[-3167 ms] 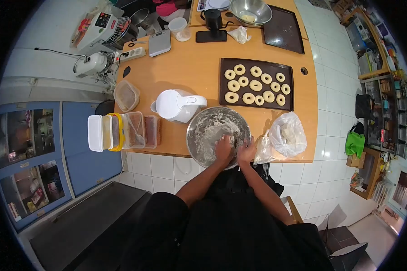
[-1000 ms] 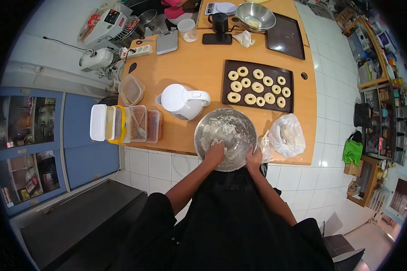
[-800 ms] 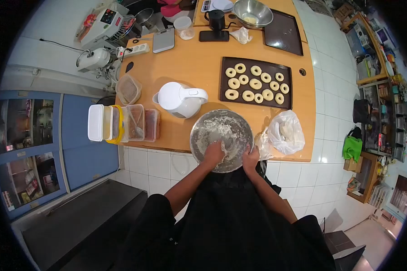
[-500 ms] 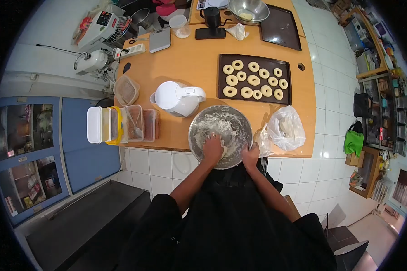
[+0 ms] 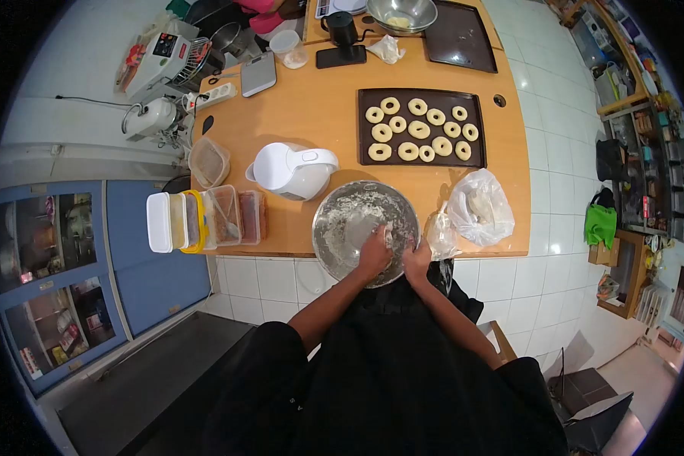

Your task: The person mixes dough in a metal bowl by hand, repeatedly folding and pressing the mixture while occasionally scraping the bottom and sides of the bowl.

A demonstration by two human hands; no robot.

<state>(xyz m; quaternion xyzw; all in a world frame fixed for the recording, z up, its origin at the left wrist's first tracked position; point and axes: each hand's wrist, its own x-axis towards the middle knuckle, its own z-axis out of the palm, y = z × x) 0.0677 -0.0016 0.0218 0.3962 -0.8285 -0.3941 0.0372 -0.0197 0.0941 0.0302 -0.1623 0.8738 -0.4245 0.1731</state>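
A large steel mixing bowl (image 5: 342,220), floury inside, sits at the near edge of the wooden table (image 5: 311,106). My left hand (image 5: 375,254) is down inside the bowl, pressing into the pale dough at its near side. My right hand (image 5: 416,261) grips the bowl's near right rim. A dark baking tray (image 5: 418,156) holding several ring-shaped dough pieces lies beyond the bowl.
A white electric kettle (image 5: 292,171) stands left of the bowl. A clear plastic bag (image 5: 479,207) lies to its right. Several plastic containers (image 5: 205,220) line the table's left edge. A scale, phone, black pot, second steel bowl (image 5: 399,13) and empty tray sit far back.
My left hand has shifted to the right inside the bowl, closer to my right hand on the rim. The view has tilted slightly.
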